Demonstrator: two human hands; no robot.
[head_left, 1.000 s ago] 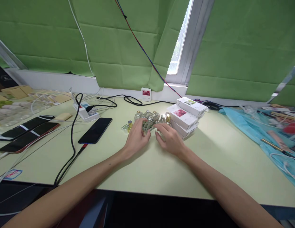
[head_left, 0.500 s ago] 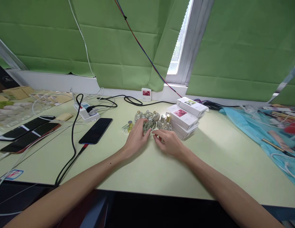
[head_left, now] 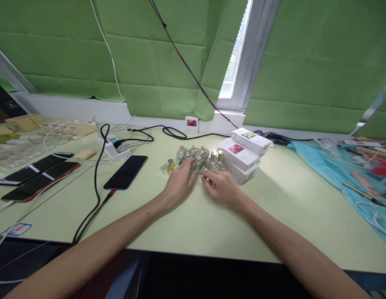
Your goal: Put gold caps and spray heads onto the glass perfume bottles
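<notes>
Several small glass bottles (head_left: 203, 153) with silver and gold tops stand clustered at the middle of the table. My left hand (head_left: 179, 179) is at the front left of the cluster, its thumb and fingers closed around a glass bottle (head_left: 194, 167). Just to the right, my right hand (head_left: 219, 185) has its fingers bent and pinched together near the same bottle; what they hold, if anything, is too small to tell. Two loose caps (head_left: 168, 167), silver and yellowish, lie left of my left hand.
White boxes (head_left: 239, 154) are stacked right of the bottles. A phone (head_left: 126, 172) with a cable and a power strip (head_left: 113, 147) lie left. Blue plastic sheeting (head_left: 336, 182) with tools covers the right side. A small white box (head_left: 191, 124) stands at the back.
My left hand has shifted slightly down and its fingers sit lower around the bottle. My right hand has barely moved.
</notes>
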